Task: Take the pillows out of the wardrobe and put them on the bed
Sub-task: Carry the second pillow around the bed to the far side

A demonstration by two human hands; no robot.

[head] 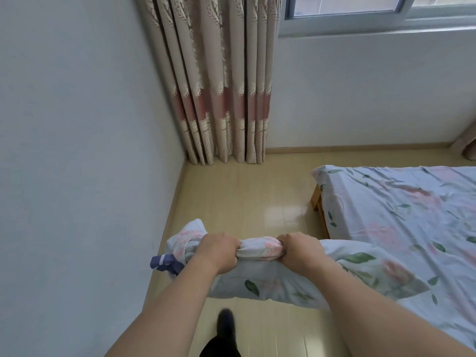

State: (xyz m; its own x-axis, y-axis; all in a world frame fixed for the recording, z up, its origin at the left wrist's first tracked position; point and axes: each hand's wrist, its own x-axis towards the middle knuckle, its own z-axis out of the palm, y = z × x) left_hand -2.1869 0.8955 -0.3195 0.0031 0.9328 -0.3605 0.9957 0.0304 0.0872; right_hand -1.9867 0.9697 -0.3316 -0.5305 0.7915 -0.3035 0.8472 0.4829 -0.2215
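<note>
A pillow (278, 282) in a pale blue case with pink flowers and green leaves hangs in front of me above the floor. My left hand (219, 249) and my right hand (300, 249) both grip its bunched top edge, close together. The pillow's right end overlaps the near corner of the bed (401, 210), which lies at the right under a sheet of the same floral print. A dark blue piece of fabric (164, 262) sticks out at the pillow's left end. No wardrobe is in view.
A pale wall (77, 150) runs along the left. Beige and pink curtains (221, 99) hang in the far corner beside a window (360, 11). Light wooden floor (244, 197) lies between wall and bed. My dark-socked foot (225, 328) is below the pillow.
</note>
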